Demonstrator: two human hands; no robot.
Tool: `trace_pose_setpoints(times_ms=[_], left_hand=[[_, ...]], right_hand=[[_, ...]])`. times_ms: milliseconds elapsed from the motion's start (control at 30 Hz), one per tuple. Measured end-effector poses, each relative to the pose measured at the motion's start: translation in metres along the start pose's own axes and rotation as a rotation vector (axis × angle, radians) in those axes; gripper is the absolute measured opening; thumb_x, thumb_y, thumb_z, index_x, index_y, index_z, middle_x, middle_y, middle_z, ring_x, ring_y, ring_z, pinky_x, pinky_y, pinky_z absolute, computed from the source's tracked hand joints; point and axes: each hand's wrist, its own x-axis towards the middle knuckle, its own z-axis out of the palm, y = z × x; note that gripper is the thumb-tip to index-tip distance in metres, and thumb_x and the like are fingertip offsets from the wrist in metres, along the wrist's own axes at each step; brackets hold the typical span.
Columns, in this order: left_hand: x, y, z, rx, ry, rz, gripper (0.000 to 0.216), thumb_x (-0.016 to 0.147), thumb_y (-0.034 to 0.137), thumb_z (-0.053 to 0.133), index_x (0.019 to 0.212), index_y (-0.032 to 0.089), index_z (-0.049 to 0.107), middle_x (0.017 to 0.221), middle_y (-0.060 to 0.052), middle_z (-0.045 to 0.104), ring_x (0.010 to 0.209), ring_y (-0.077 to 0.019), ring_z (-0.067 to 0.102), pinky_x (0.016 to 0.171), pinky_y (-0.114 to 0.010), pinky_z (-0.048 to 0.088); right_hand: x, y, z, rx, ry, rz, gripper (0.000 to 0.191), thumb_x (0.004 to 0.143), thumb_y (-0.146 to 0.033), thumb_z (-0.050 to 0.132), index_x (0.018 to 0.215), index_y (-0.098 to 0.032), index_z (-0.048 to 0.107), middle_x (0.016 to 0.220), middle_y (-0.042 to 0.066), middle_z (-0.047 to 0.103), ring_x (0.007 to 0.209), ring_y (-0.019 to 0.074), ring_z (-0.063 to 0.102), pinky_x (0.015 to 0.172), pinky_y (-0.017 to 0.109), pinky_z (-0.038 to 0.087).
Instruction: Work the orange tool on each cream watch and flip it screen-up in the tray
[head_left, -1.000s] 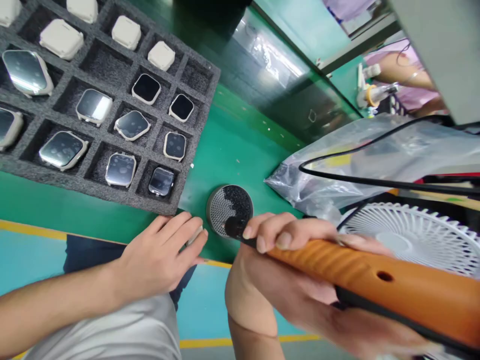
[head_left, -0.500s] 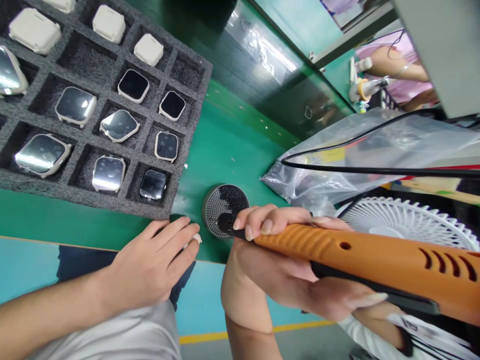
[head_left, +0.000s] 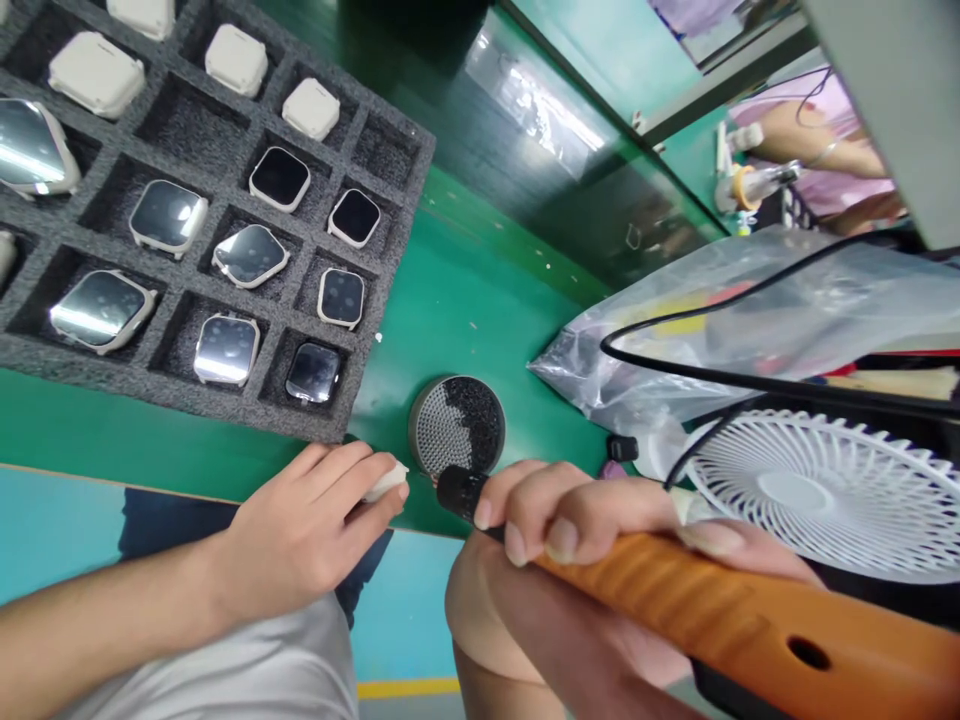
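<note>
My left hand (head_left: 315, 520) rests at the green bench's front edge, fingers curled and pinching a small white piece (head_left: 387, 483), mostly hidden, perhaps a watch case. My right hand (head_left: 577, 530) is wrapped round an orange electric screwdriver (head_left: 675, 590). Its black nose (head_left: 459, 492) points left, toward the white piece, and its thin tip is apart from it. Just beyond the nose stands a round dish (head_left: 442, 432) with a perforated surface, partly covered by tiny dark pieces, likely screws. At left, a grey foam tray (head_left: 300, 425) holds several square watches (head_left: 226, 348), screens up, and white watch cases (head_left: 311, 108).
A clear plastic bag (head_left: 592, 350) lies on the right, with a black cable (head_left: 675, 368) across it. A white fan (head_left: 810, 495) stands close to the screwdriver. Behind a dark glossy panel (head_left: 555, 150), another person's arm (head_left: 817, 140) shows at top right.
My right hand has lowered the screwdriver toward me, off the dish, bringing its nose near the white piece. More of that piece shows in my left hand. The whole view has shifted slightly.
</note>
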Motion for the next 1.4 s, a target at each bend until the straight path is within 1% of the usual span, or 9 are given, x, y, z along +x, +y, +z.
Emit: trace_pose_setpoints(times_ms=[100, 267, 633, 800, 933, 1033, 1133, 1233, 1400], left_hand=[[0.002, 0.001, -0.001, -0.006, 0.005, -0.010, 0.028, 0.102, 0.006, 0.057, 0.123, 0.012, 0.074, 0.129, -0.013, 0.073, 0.117, -0.0292, 0.063, 0.090, -0.040, 0.046], [0.005, 0.003, -0.004, -0.007, 0.026, -0.023, 0.027, 0.103, 0.005, 0.056, 0.120, 0.012, 0.075, 0.127, -0.012, 0.073, 0.116, -0.0291, 0.063, 0.089, -0.040, 0.046], [0.006, 0.003, -0.003, 0.012, 0.027, -0.024, 0.028, 0.104, 0.007, 0.055, 0.121, 0.013, 0.075, 0.126, -0.012, 0.074, 0.116, -0.0288, 0.063, 0.088, -0.039, 0.045], [0.006, 0.003, -0.003, 0.009, 0.041, -0.017, 0.028, 0.103, 0.006, 0.054, 0.120, 0.013, 0.076, 0.125, -0.012, 0.074, 0.116, -0.0291, 0.063, 0.088, -0.039, 0.045], [0.006, 0.003, -0.003, 0.009, 0.039, -0.025, 0.026, 0.104, 0.008, 0.057, 0.120, 0.013, 0.076, 0.125, -0.012, 0.075, 0.115, -0.0290, 0.063, 0.088, -0.039, 0.045], [0.005, 0.003, -0.002, 0.004, 0.041, -0.028, 0.025, 0.104, 0.008, 0.057, 0.120, 0.013, 0.076, 0.124, -0.012, 0.075, 0.115, -0.0285, 0.064, 0.088, -0.039, 0.046], [0.005, 0.003, -0.002, -0.006, 0.026, -0.031, 0.027, 0.104, 0.008, 0.056, 0.123, 0.014, 0.074, 0.126, -0.011, 0.075, 0.117, -0.0284, 0.064, 0.089, -0.039, 0.047], [0.005, 0.004, -0.002, -0.024, 0.005, -0.074, 0.024, 0.105, 0.015, 0.064, 0.127, 0.011, 0.071, 0.131, -0.012, 0.074, 0.121, -0.0295, 0.064, 0.092, -0.041, 0.050], [0.010, 0.005, -0.006, -0.068, 0.065, -0.109, 0.028, 0.104, 0.018, 0.068, 0.130, 0.008, 0.067, 0.131, -0.012, 0.074, 0.122, -0.0275, 0.065, 0.096, -0.040, 0.053]], right_hand=[[-0.002, 0.001, 0.000, 0.026, -0.034, 0.010, 0.038, 0.100, -0.065, 0.058, 0.110, -0.029, 0.064, 0.078, -0.004, 0.066, 0.060, 0.0146, 0.059, 0.054, 0.038, 0.053], [-0.003, 0.006, 0.002, -0.004, -0.031, -0.003, 0.039, 0.092, -0.062, 0.072, 0.110, -0.029, 0.062, 0.078, -0.006, 0.064, 0.060, 0.0139, 0.059, 0.054, 0.038, 0.053], [-0.003, 0.012, 0.003, -0.003, -0.042, -0.018, 0.040, 0.091, -0.063, 0.072, 0.110, -0.028, 0.062, 0.078, -0.006, 0.065, 0.058, 0.0148, 0.059, 0.053, 0.040, 0.053], [-0.003, 0.011, 0.000, 0.006, -0.048, -0.006, 0.034, 0.096, -0.058, 0.069, 0.112, -0.029, 0.062, 0.078, -0.006, 0.065, 0.056, 0.0150, 0.059, 0.052, 0.040, 0.053], [-0.001, 0.011, 0.002, -0.001, -0.079, 0.020, 0.040, 0.093, -0.064, 0.070, 0.110, -0.029, 0.062, 0.078, -0.006, 0.064, 0.059, 0.0150, 0.060, 0.055, 0.040, 0.053], [0.000, 0.012, 0.002, 0.003, -0.047, 0.003, 0.032, 0.095, -0.058, 0.069, 0.109, -0.030, 0.063, 0.078, -0.007, 0.064, 0.057, 0.0137, 0.058, 0.053, 0.038, 0.054], [-0.002, 0.013, -0.002, 0.015, -0.042, -0.028, 0.027, 0.097, -0.053, 0.068, 0.111, -0.031, 0.064, 0.076, -0.008, 0.064, 0.054, 0.0137, 0.058, 0.048, 0.037, 0.055], [-0.004, 0.012, -0.011, 0.013, -0.074, -0.026, 0.025, 0.099, -0.050, 0.068, 0.116, -0.032, 0.064, 0.075, -0.009, 0.065, 0.052, 0.0142, 0.060, 0.046, 0.037, 0.056], [-0.006, 0.010, -0.021, 0.080, -0.114, 0.000, 0.026, 0.098, -0.046, 0.070, 0.119, -0.031, 0.063, 0.076, -0.011, 0.067, 0.044, 0.0115, 0.057, 0.040, 0.035, 0.055]])
